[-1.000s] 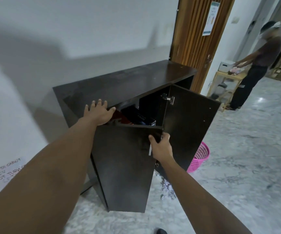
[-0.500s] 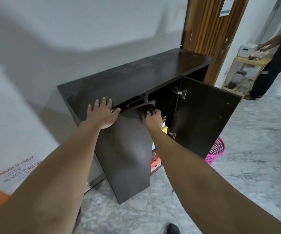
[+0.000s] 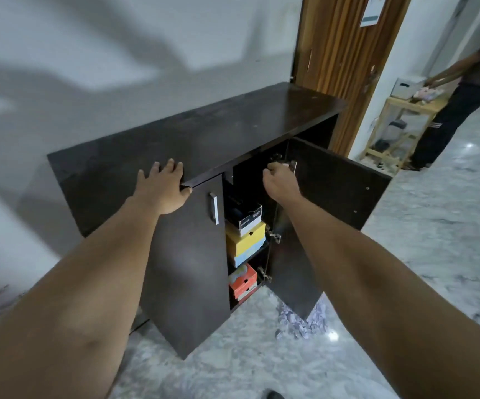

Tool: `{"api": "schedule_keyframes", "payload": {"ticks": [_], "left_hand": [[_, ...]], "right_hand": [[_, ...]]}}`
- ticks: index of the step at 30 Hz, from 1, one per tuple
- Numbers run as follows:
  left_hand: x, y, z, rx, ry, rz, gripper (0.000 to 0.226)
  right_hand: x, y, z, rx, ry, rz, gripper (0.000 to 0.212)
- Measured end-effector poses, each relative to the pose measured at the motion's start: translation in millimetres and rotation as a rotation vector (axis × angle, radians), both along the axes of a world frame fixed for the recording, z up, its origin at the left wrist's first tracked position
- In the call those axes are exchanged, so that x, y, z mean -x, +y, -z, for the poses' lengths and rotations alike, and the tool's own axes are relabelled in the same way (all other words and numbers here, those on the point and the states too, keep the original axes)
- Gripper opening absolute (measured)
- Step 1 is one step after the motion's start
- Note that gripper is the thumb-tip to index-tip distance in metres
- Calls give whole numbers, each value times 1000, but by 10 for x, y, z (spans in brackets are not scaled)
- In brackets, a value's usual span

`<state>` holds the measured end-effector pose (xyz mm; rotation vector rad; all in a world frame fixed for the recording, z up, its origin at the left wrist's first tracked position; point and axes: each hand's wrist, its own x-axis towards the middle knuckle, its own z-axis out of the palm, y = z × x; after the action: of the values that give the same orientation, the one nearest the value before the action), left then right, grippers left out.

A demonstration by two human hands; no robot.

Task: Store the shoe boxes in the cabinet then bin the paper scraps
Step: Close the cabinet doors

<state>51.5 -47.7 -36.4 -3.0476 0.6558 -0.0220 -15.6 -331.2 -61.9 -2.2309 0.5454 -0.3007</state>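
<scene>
The dark cabinet [image 3: 204, 133] stands against the wall. Its left door [image 3: 187, 254] is closed and its right door [image 3: 336, 185] hangs open. In the open compartment a black-and-white shoe box [image 3: 247, 217] sits on a yellow and light-blue box [image 3: 246, 240], with an orange box [image 3: 243, 280] on the shelf below. My left hand [image 3: 164, 188] lies flat on the cabinet top's front edge, fingers apart. My right hand [image 3: 279, 182] curls over the top corner of the open door, near its upper hinge. Paper scraps [image 3: 302, 321] lie on the floor under that door.
A wooden door [image 3: 339, 53] stands right of the cabinet. Further right, another person [image 3: 460, 96] bends over a light wooden shelf unit [image 3: 397, 131] holding a grey box. The floor is grey marble. A dark shoe tip [image 3: 272, 394] shows at the bottom edge.
The left door has swung closed. My right hand let go of it and moved right to the top of the open door. My left hand stayed on the cabinet top.
</scene>
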Motion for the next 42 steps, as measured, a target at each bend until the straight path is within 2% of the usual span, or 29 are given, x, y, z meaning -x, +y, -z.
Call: {"api": "schedule_keyframes", "payload": {"ticks": [3, 6, 10, 13, 16, 20, 22, 24, 27, 29, 36, 42], "left_hand": [[-194, -374, -24, -14, -2, 91, 74], [-352, -622, -15, -49, 3, 162, 77], [-491, -635, 9, -57, -2, 229, 83], [-553, -579, 20, -58, -20, 278, 85], [-554, -598, 20, -44, -29, 290, 84], [-547, -590, 31, -5, -27, 300, 83], [-545, -590, 30, 7, -19, 304, 83], [-542, -589, 29, 13, -8, 303, 83], [-524, -592, 4, 16, -2, 301, 82], [-514, -590, -7, 14, 4, 297, 81], [-525, -572, 10, 41, 37, 295, 80], [-551, -585, 17, 46, 32, 303, 81]], "right_hand": [[56, -798, -226, 323, 39, 136, 48], [195, -1435, -322, 542, 214, 264, 49], [434, -2084, -72, 464, 477, 363, 72], [651, -2237, 109, 440, 399, 395, 68], [829, -2084, 61, 364, 287, 380, 60], [1037, -1702, 50, -31, 114, 347, 54], [1110, -1428, 111, -245, 52, 342, 40], [1113, -1078, 189, -328, 20, 301, 24], [940, -556, 344, -195, 15, 124, 15], [734, -248, 451, -33, 1, 48, 22], [11, 429, 494, 210, 82, 114, 21], [-279, 687, 481, 203, 98, 170, 24]]}}
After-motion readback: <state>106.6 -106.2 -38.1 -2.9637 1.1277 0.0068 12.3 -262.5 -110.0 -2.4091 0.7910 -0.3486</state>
